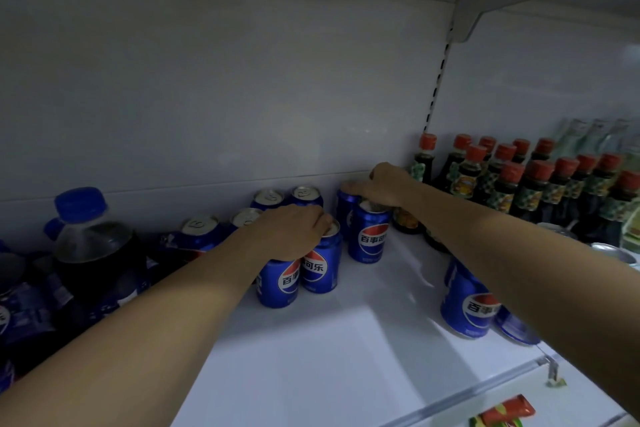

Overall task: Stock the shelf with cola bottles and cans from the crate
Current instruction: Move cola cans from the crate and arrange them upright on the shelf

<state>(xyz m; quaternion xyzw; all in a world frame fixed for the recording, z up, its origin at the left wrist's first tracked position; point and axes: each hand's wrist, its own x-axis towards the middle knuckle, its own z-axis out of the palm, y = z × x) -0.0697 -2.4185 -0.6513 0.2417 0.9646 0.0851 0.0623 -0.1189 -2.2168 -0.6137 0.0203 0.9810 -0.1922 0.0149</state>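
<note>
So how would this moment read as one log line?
left hand: grips two cans from above | right hand: on back cans | shelf: part stocked

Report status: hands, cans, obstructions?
Left hand and right hand each grip two cans' tops on the shelf. Sauce bottles crowd the right.

Bare shelf (346,357) front (cans (369,239) behind)

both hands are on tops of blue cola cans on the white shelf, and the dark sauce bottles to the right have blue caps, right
Not quite: the head view shows the dark sauce bottles with red caps, not blue. The rest holds: the left hand and right hand each rest on tops of blue cola cans on the white shelf. Blue caps are on the cola bottles at left.
</note>
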